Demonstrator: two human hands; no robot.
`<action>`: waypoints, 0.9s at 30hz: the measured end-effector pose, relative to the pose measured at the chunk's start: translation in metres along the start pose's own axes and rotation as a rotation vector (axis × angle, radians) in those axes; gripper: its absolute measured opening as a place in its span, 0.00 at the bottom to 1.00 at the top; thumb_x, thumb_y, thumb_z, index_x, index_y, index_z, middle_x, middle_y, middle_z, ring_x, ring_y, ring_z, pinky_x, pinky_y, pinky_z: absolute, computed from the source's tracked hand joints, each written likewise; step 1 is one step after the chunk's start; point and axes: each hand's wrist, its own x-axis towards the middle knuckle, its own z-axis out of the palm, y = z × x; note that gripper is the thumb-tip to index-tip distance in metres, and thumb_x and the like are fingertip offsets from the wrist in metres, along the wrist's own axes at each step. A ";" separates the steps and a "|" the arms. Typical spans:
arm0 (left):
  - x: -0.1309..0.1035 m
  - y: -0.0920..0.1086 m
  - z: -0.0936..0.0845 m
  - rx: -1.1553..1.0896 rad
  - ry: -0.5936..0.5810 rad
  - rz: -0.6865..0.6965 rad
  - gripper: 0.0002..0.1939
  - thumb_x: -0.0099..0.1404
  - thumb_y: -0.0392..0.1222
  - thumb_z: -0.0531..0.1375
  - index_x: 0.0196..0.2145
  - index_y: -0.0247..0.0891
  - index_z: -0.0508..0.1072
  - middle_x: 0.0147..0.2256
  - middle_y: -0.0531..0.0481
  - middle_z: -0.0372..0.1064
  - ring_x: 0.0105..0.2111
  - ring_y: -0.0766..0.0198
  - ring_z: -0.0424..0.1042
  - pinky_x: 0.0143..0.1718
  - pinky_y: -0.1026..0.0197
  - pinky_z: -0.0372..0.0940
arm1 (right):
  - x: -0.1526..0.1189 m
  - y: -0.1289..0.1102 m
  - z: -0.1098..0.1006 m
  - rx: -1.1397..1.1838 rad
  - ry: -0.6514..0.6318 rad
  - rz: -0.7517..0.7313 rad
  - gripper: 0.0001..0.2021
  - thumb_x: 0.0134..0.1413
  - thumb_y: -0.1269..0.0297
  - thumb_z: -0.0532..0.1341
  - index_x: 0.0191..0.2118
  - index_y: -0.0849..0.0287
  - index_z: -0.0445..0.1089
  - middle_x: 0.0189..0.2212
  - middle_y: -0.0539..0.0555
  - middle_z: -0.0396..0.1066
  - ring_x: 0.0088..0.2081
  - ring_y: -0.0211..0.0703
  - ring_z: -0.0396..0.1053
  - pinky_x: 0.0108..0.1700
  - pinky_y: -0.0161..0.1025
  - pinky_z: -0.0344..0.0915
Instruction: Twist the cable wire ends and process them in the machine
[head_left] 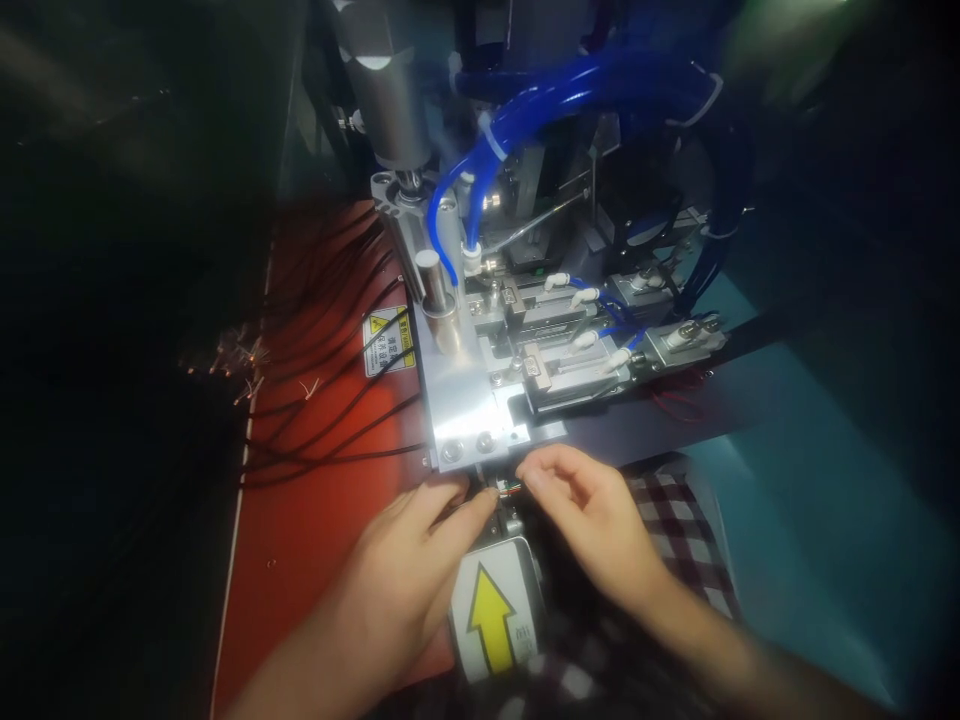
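Note:
My left hand (409,560) is closed at the front edge of a metal machine fixture (457,400), thumb and forefinger bent together. From its thumb tip a short bunch of thin coloured wires (510,490), with red and green among them, sticks out to the right. My right hand (592,505) is just beyond the wire ends, its thumb and fingertips pinched together. Whatever lies between those right fingertips is too small to make out. Below the hands is a white plate with a yellow arrow (491,615) pointing toward the fixture.
Black cables (337,440) with frayed bare ends lie across the red mat (315,560) on the left. Blue air hoses (570,90) arch over the pneumatic slides (577,370). A metal cylinder (390,110) stands above the fixture. A warning label (388,340) is beside it.

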 end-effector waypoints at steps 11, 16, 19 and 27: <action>0.007 0.004 -0.010 0.012 -0.032 0.039 0.18 0.65 0.28 0.49 0.49 0.33 0.71 0.40 0.42 0.68 0.38 0.61 0.71 0.38 0.62 0.70 | 0.003 -0.002 0.001 -0.049 -0.042 0.041 0.06 0.52 0.64 0.61 0.28 0.59 0.69 0.24 0.50 0.65 0.25 0.37 0.61 0.26 0.34 0.60; 0.005 0.001 -0.007 -0.016 -0.037 0.030 0.18 0.65 0.30 0.50 0.50 0.32 0.71 0.42 0.40 0.68 0.40 0.58 0.71 0.40 0.60 0.70 | 0.007 -0.006 -0.002 0.057 -0.127 0.145 0.09 0.52 0.60 0.61 0.28 0.60 0.69 0.21 0.48 0.63 0.24 0.37 0.60 0.24 0.33 0.59; -0.001 0.000 -0.002 -0.040 -0.035 -0.001 0.19 0.66 0.30 0.49 0.52 0.35 0.69 0.44 0.41 0.67 0.42 0.58 0.69 0.42 0.59 0.69 | 0.009 -0.010 -0.004 0.074 -0.151 0.183 0.09 0.52 0.59 0.61 0.28 0.60 0.69 0.22 0.49 0.65 0.25 0.37 0.61 0.24 0.33 0.60; -0.003 0.000 -0.002 -0.067 -0.065 -0.021 0.20 0.66 0.30 0.49 0.54 0.37 0.67 0.45 0.42 0.65 0.43 0.59 0.68 0.43 0.59 0.68 | 0.007 -0.011 -0.003 0.093 -0.141 0.181 0.10 0.53 0.58 0.61 0.29 0.60 0.69 0.24 0.50 0.66 0.26 0.37 0.62 0.24 0.33 0.60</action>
